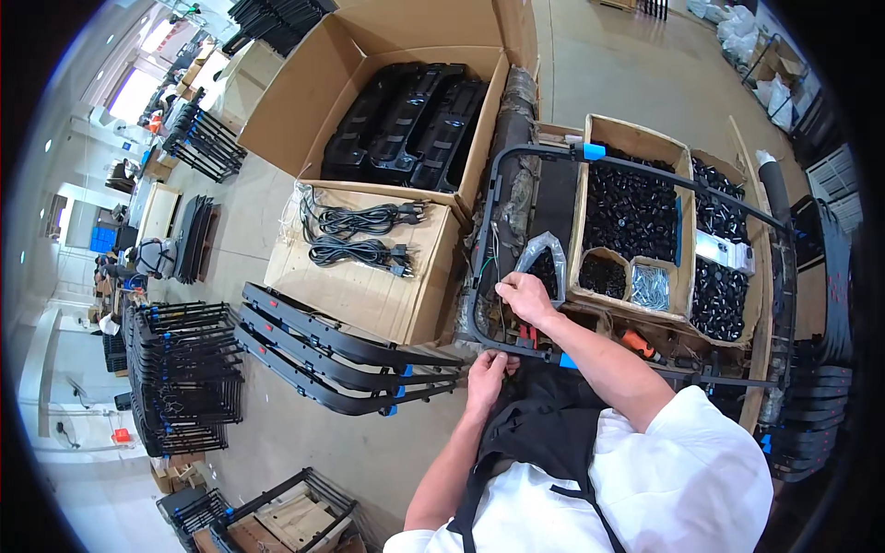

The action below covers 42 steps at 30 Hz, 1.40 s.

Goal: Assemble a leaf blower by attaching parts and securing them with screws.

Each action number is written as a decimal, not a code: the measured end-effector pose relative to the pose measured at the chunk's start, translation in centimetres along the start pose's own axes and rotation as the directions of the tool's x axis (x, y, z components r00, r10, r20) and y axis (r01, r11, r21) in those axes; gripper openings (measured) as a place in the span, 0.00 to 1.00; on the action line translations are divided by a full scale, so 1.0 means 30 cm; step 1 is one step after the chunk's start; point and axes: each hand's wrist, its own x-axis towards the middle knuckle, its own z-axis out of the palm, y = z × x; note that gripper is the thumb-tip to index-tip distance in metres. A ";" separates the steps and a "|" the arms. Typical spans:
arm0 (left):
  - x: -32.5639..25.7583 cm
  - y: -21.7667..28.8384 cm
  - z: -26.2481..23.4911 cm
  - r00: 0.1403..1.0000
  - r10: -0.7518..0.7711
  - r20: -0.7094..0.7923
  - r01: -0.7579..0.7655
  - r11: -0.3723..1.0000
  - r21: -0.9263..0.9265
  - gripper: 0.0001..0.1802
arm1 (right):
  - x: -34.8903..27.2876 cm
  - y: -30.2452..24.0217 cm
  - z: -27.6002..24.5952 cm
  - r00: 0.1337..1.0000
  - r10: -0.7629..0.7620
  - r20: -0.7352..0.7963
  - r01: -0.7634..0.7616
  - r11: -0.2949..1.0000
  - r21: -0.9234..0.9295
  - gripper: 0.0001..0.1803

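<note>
A black tubular frame (636, 164) with rounded corners and blue clips lies across the padded bench in front of me. At its left end my right hand (527, 297) is closed, thumb and fingertips pinched beside the frame's inner edge. Thin light-coloured wires (496, 247) run along that end just above these fingers, but what they pinch is too small to make out. My left hand (488, 378) is closed at the frame's near left corner, its fingertips against the underside of the bar; anything inside them is hidden. A clear plastic bag (544, 247) of dark parts sits inside the frame.
Wooden trays (636, 198) of black caps, with a tub of screws (650, 288) and a phone (724, 249), fill the right. An orange power tool (638, 345) lies nearer. Leftward are a carton (304, 101) of black covers, coiled power cords (355, 219) and curved black bars (323, 355).
</note>
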 end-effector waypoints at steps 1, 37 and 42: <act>0.001 -0.001 -0.001 1.000 0.003 -0.001 -0.003 1.000 -0.001 0.11 | -0.002 0.007 0.000 1.000 0.000 -0.024 0.001 0.999 0.035 0.18; -0.011 0.008 0.023 0.991 -0.059 -0.116 0.056 0.998 -0.026 0.10 | 0.184 0.140 -0.205 0.770 -0.099 0.630 0.613 0.387 -0.689 0.15; -0.004 -0.007 0.019 0.993 -0.047 -0.106 0.042 0.998 -0.047 0.10 | 0.210 0.116 -0.293 0.834 -0.166 0.527 0.491 0.659 -0.569 0.17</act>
